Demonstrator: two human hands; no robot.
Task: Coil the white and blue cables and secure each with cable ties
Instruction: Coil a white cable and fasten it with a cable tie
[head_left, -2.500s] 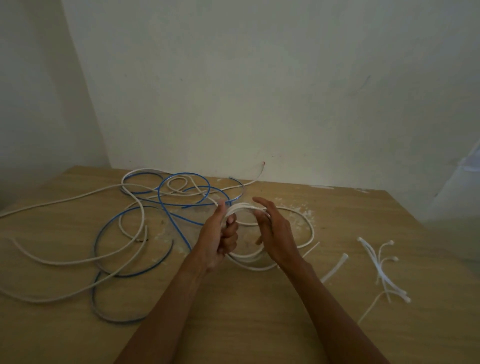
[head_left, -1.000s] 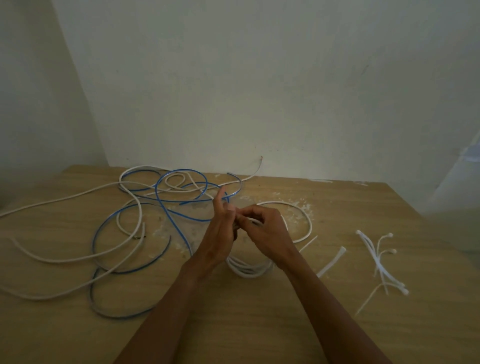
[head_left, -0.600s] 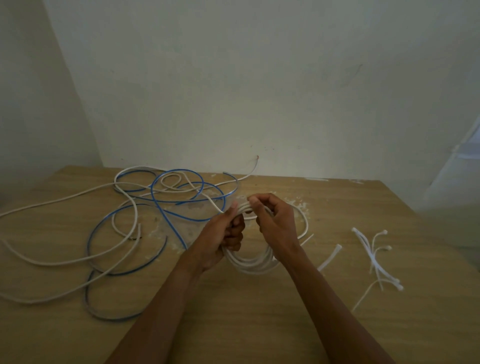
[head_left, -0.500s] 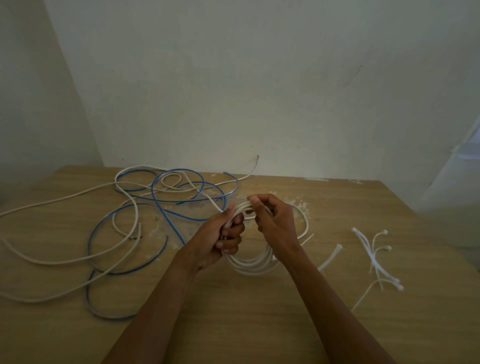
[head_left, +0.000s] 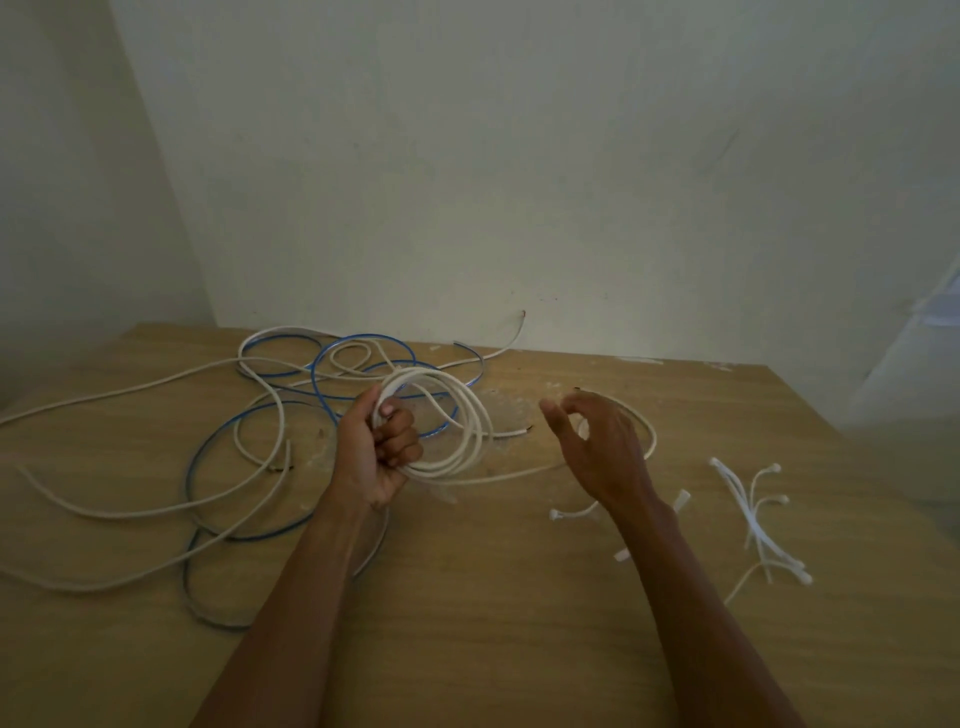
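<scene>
We see the left hand (head_left: 378, 448) curled tight around one side of the coiled white cable (head_left: 470, 415), holding the loops up just above the middle of the wooden tabletop (head_left: 519, 634). The right hand (head_left: 597, 447) hovers beside the coil without touching it, fingers loosely bent, thumb apart, holding nothing. The blue cable (head_left: 363, 335) lies uncoiled toward the far left corner, tangled with loose white cable (head_left: 130, 514). A bundle of cable ties (head_left: 753, 525) rests near the right edge, and a single tie (head_left: 571, 514) lies by the right wrist.
</scene>
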